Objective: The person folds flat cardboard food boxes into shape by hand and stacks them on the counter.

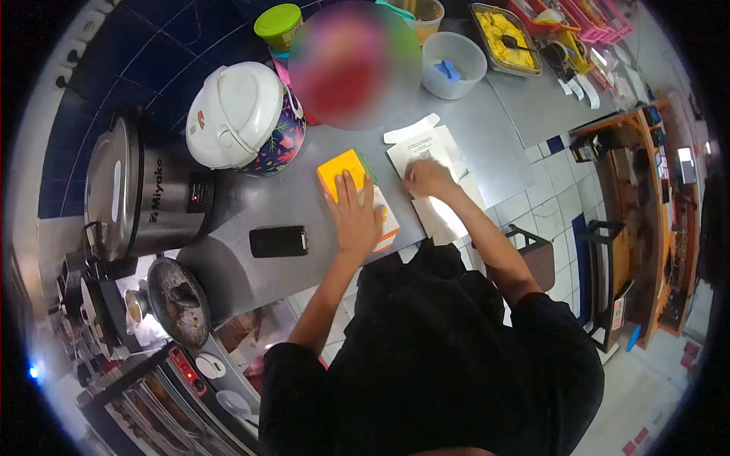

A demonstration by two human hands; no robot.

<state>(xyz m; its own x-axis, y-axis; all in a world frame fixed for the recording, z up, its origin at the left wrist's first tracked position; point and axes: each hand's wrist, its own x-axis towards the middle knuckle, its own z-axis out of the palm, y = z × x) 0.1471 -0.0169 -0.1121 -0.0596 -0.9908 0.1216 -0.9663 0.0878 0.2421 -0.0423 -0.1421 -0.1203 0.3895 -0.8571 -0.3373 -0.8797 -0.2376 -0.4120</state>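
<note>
My left hand (355, 216) lies flat with its fingers spread on a yellow, orange and white box (339, 169), which rests on the metal counter. To its right, my right hand (430, 180) is closed, its curled fingers at the left edge of an unfolded white cardboard box (423, 149). That cardboard lies partly flat, with flaps standing out at its far end and a printed code near the middle. The wrist and fingers hide part of it. A black phone (278, 242) lies left of my left hand.
A steel rice cooker (163, 186) and a white-lidded floral container (243, 125) stand at the left. A clear tub (454, 68) holding something blue and a tray of yellow food (506, 42) stand at the back right. A dark pan (179, 304) sits lower left.
</note>
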